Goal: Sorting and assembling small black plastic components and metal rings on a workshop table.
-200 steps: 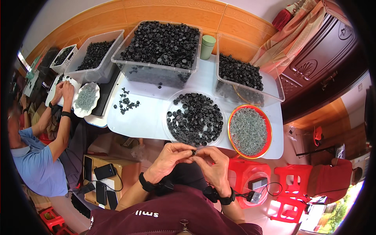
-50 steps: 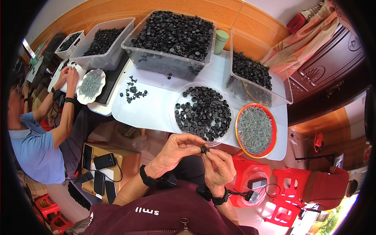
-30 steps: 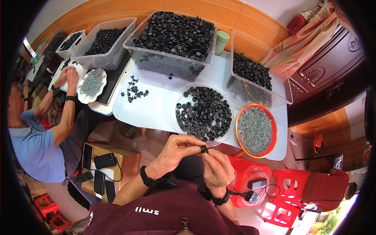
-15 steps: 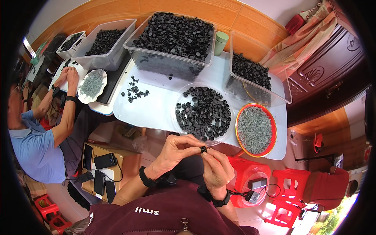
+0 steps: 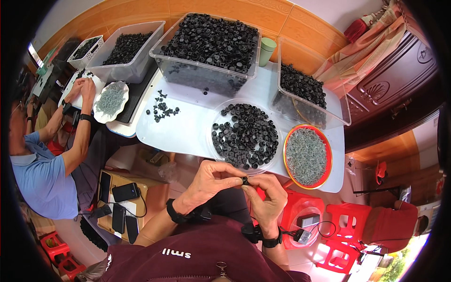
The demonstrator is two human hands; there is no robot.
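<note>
In front of my body, a small black plastic cap [image 5: 244, 181] is pinched between the fingertips of my left hand [image 5: 212, 182]. My right hand [image 5: 268, 193] meets it from the right, thumb and forefinger closed against the same piece. Whether a screw sits in the cap or between those fingers is too small to tell. Just beyond my hands, a clear round tray [image 5: 212, 149] carries many loose black caps [image 5: 244, 134]. To its right stands a red-rimmed bowl [image 5: 330, 162] full of grey screws [image 5: 306, 157].
Large clear bins [image 5: 202, 77] of black parts line the back of the white table [image 5: 174, 136]. A green canister [image 5: 267, 50] stands between two bins. Small black pieces [image 5: 163, 109] lie in a scattered pile. A co-worker [image 5: 49, 169] sits at left; red stools [image 5: 345, 221] stand at right.
My right hand has shifted slightly right and turned, its fingers now closer around the black cap. My left hand has stayed almost in place.
</note>
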